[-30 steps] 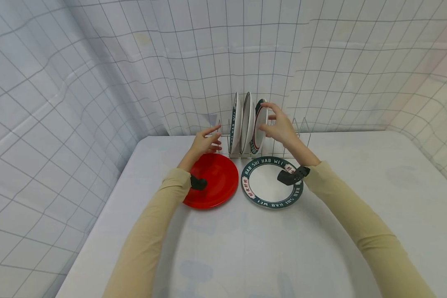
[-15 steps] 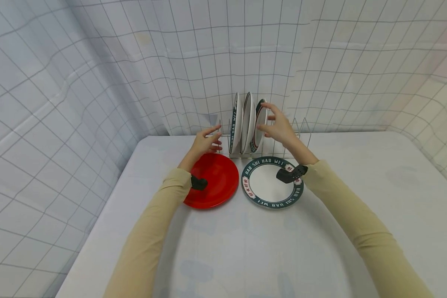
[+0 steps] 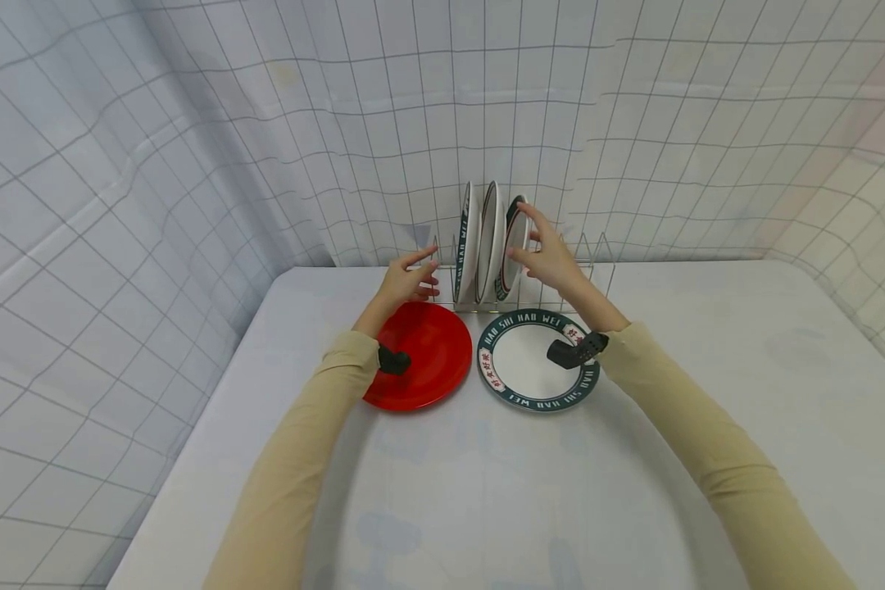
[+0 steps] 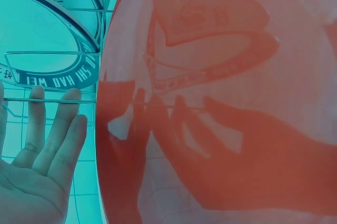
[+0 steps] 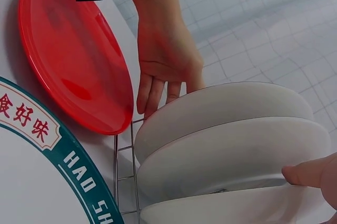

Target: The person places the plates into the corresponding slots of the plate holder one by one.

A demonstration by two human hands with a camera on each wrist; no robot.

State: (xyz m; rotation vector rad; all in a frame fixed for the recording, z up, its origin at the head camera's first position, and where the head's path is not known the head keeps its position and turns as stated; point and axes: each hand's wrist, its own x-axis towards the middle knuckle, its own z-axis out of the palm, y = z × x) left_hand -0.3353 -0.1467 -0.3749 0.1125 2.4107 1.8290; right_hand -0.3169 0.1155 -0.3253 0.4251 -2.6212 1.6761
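Note:
Three white plates stand on edge in a wire rack, two with dark green lettered rims showing. My right hand grips the rightmost standing plate, fingers at its top and thumb at its rim; in the right wrist view the thumb of that hand lies over the rim of the nearest white plate. At the rack's left end, my left hand holds no plate; its fingers are extended beside the wires. How firmly they touch the wires I cannot tell.
A red plate lies flat below my left hand. Right of it, a white plate with a green lettered rim lies flat under my right wrist. Both are on the white table. Grid-patterned cloth hangs behind and at the sides.
The right thumb has shifted slightly left along the rightmost standing plate, and that plate's lower edge sits a little higher. My left hand has stayed in place.

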